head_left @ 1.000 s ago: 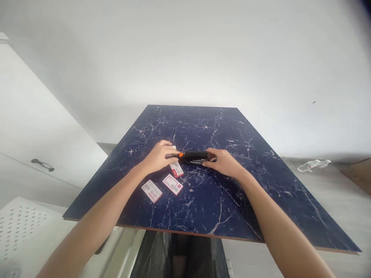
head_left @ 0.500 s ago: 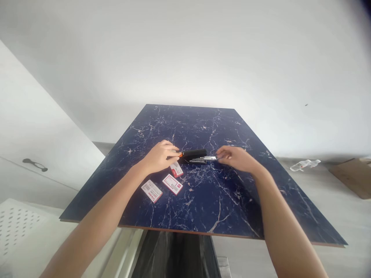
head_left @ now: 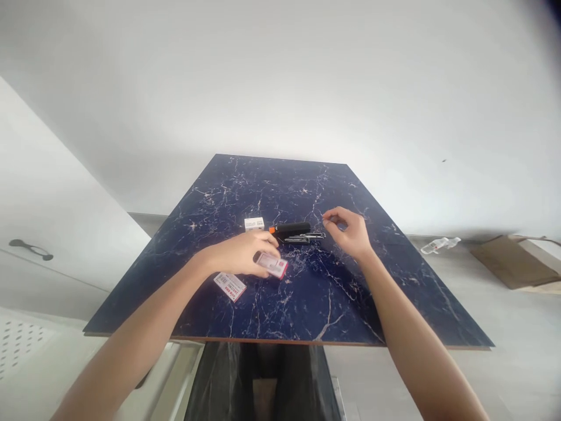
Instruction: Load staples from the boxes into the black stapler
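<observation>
A black stapler (head_left: 293, 229) with an orange end lies on the dark blue marbled table (head_left: 333, 298); its metal staple tray sticks out to the right. My left hand (head_left: 243, 254) is closed on a small red and white staple box (head_left: 275, 266), just in front of the stapler. My right hand (head_left: 349, 231) hovers to the right of the tray's tip, thumb and fingers pinched; what they hold, if anything, is too small to see. A second staple box (head_left: 230, 286) lies flat near my left wrist. A third, white-faced box (head_left: 254, 223) stands left of the stapler.
White cabinets with a dark handle (head_left: 30, 249) stand to the left. On the floor to the right lie a clear plastic bottle (head_left: 438, 244) and a cardboard box (head_left: 508, 260). A dark gap opens under the table's near edge.
My left hand left the stapler's orange end and took hold of a staple box, uncovering the white-faced box behind. My right hand pulled away from the stapler, up and to the right.
</observation>
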`<act>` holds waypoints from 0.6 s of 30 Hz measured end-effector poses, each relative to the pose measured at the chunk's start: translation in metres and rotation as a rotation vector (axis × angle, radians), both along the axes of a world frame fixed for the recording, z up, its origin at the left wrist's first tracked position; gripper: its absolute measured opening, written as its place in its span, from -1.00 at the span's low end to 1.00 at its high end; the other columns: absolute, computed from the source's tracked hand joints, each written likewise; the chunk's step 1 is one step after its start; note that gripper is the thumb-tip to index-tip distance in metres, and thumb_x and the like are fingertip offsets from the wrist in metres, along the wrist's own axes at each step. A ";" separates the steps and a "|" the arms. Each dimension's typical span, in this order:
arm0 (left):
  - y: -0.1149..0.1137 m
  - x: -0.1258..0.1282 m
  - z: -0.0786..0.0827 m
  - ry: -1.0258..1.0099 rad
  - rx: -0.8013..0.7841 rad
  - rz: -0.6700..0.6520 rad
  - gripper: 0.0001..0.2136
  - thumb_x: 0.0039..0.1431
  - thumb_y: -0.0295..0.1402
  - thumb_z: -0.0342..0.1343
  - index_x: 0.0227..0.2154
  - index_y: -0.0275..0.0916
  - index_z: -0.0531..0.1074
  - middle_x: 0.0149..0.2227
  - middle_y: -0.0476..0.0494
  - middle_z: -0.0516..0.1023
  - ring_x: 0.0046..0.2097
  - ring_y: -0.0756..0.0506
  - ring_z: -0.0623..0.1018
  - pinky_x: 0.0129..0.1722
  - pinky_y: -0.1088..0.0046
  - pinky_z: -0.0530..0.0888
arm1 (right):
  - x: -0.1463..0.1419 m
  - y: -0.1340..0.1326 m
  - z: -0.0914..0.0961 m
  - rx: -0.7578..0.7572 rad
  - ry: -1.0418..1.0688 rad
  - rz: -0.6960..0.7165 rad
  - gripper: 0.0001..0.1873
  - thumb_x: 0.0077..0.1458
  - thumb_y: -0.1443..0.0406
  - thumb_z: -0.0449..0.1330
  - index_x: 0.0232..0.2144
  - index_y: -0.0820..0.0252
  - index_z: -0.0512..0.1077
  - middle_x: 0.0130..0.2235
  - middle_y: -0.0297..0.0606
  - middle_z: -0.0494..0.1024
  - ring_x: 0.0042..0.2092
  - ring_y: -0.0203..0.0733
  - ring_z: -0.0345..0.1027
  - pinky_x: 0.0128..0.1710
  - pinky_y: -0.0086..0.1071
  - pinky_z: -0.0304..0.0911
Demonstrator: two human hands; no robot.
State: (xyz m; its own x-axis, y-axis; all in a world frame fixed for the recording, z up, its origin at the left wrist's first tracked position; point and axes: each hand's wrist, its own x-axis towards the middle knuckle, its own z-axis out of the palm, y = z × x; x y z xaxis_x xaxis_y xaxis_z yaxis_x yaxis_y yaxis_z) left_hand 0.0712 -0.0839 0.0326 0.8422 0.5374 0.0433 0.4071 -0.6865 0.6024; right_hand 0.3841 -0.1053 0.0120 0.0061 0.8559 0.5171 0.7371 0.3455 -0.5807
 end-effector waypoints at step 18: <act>0.018 -0.010 -0.017 0.071 0.134 0.053 -0.63 0.17 -0.37 0.14 0.05 -0.01 0.56 0.12 -0.10 0.53 0.04 -0.22 0.53 -0.04 0.31 0.43 | -0.031 -0.015 0.000 0.025 -0.105 0.078 -0.68 0.25 0.12 0.08 -0.38 0.12 0.54 -0.47 -0.26 0.54 -0.46 -0.17 0.35 -0.34 -0.29 0.28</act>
